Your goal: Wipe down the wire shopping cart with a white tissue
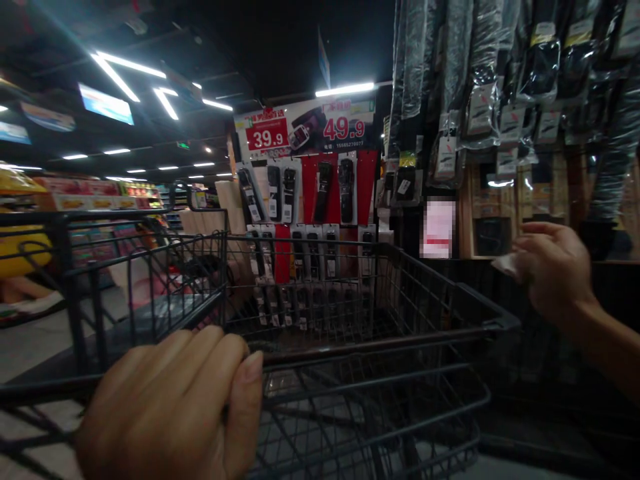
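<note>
My left hand (170,407) is closed round the top bar of a black wire shopping cart (350,350), close to me at the lower left. To the right of the cart, my right hand (560,267) is raised in front of a display of packaged goods, its fingers pinched together. A small whitish, crumpled-looking piece (507,265) shows at those fingers; I cannot make out what it is. Plastic-wrapped black belts (483,80) with white tags hang above that hand. Wooden-framed cases (487,220) are just behind it.
Ahead of the cart stands a rack of carded black belts (324,190) under a price sign (305,130). A pinkish blurred panel (437,227) is beside it. Shelves of colourful packages (90,193) and a yellow object (23,250) lie to the left, along the aisle floor (30,347).
</note>
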The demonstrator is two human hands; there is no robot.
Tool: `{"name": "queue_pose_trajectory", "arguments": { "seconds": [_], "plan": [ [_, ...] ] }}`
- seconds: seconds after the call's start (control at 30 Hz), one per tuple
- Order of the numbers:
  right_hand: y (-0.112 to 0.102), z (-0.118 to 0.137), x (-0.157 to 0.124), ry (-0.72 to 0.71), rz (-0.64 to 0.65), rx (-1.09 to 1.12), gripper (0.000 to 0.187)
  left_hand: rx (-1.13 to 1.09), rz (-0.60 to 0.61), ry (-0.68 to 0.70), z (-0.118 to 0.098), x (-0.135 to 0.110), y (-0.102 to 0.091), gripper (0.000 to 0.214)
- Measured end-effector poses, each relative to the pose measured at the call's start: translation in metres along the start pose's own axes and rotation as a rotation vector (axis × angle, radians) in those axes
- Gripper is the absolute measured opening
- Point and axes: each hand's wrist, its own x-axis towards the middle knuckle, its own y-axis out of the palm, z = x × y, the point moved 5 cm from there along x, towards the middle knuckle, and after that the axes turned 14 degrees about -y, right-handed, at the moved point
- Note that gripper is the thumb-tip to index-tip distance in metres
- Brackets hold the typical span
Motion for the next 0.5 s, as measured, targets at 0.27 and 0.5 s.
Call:
{"name": "queue_pose_trajectory", "arguments": {
  "seconds": [0.27,0.5],
  "plan": [
    [-0.057,0.046,-0.097,0.303,0.220,-0.011,0.034,0.127,0.067,0.076,-0.018,0.006,-0.006,0.028],
    [-0.040,0.058,-0.185,0.493,0.618,0.243,0.011,0.069,0.105,0.027,-0.019,0.000,-0.005,0.022]
  ]
}}
